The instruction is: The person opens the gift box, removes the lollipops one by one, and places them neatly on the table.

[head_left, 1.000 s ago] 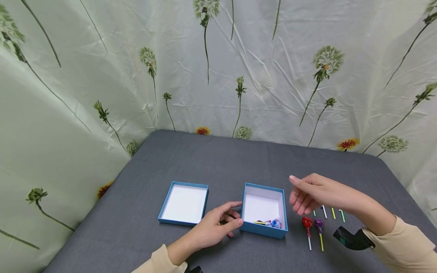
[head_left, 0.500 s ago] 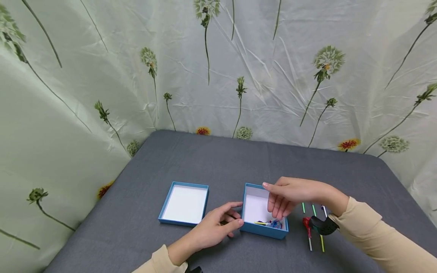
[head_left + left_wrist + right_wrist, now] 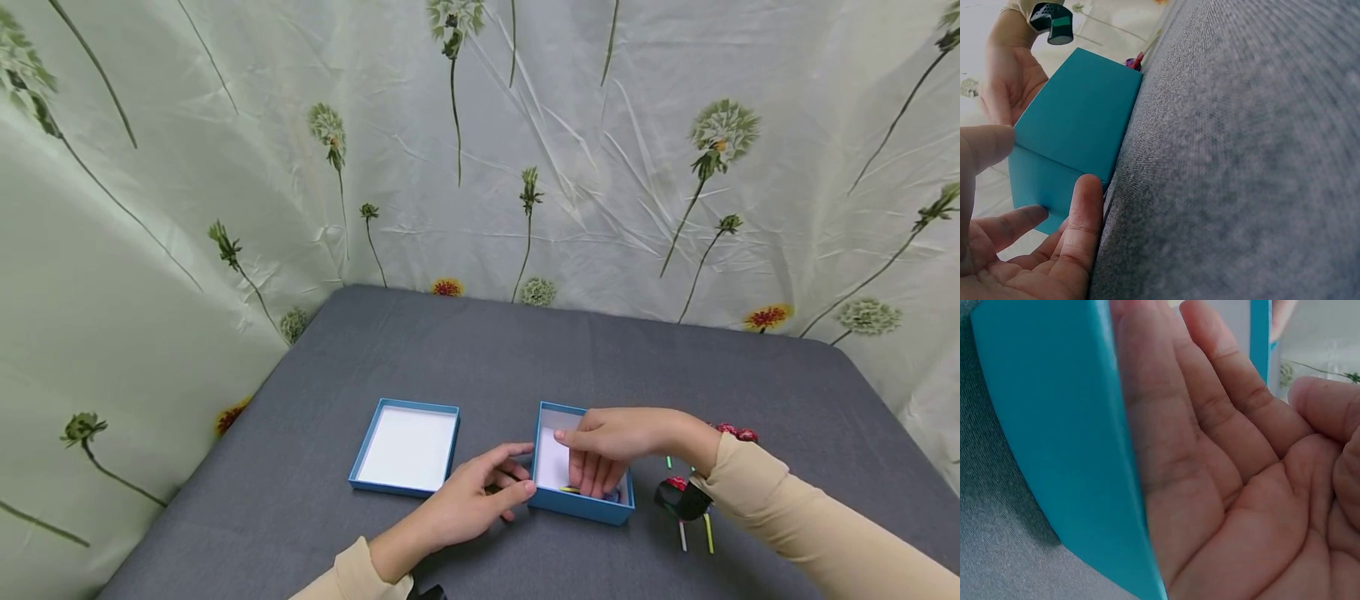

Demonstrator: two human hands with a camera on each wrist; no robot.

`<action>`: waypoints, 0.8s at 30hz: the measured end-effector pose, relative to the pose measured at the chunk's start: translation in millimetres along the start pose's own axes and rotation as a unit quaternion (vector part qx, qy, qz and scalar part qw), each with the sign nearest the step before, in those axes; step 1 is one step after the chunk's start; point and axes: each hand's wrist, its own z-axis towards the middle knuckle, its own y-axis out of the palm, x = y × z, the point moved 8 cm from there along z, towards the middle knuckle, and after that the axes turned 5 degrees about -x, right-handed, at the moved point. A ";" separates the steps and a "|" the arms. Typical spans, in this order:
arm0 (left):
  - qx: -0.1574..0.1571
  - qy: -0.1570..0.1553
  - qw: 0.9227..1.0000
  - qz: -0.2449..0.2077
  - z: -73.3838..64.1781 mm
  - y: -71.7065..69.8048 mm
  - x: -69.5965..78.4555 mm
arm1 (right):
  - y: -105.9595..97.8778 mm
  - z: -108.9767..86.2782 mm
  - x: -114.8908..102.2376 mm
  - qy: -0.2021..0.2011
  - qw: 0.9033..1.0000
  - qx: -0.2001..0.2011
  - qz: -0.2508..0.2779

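Note:
A blue box [image 3: 577,505] with a white inside stands uncovered on the grey table. My right hand [image 3: 618,450] reaches into it with fingers extended down and the thumb apart. In the right wrist view, the fingers [image 3: 1163,425] pass behind the blue wall, their tips mostly hidden, and the palm holds nothing. A lollipop lies at the box's front, its yellow stick [image 3: 570,489] showing and the rest mostly behind the fingers. My left hand [image 3: 474,498] is at the box's left side; in the left wrist view, its loosely bent fingers [image 3: 1088,212] touch the outer walls.
A shallow blue lid [image 3: 405,447], white side up, lies left of the box. Right of it are a lollipop with a red wrapper [image 3: 677,482] and a yellow stick [image 3: 708,533], partly under the right wrist. More red-wrapped lollipops [image 3: 738,433] lie behind the forearm. A floral curtain [image 3: 570,150] hangs behind.
My right hand has moved left from above the lollipops and down into the box, covering much of the lollipop there. The left hand has stayed against the box.

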 end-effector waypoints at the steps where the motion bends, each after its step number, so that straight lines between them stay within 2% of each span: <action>1: 0.000 0.000 1.000 -0.001 0.0 0.2 0.0 | 1.1 1.4 0.4 0.004 1.000 -0.001 -0.006; 7: 0.001 -0.004 1.000 0.001 0.1 0.4 -0.7 | 5.2 6.4 2.0 0.027 0.999 0.000 -0.035; 11: 0.002 -0.008 1.000 0.004 0.6 0.0 -1.9 | 5.5 7.0 2.1 0.033 0.999 0.001 -0.033; 15: 0.002 -0.009 1.000 0.003 0.9 0.0 -2.4 | 2.1 7.4 1.4 0.019 1.000 0.010 -0.014; 24: -0.003 -0.020 1.000 -0.008 1.4 -0.2 -5.6 | -16.2 4.3 -7.0 -0.026 0.998 0.060 0.012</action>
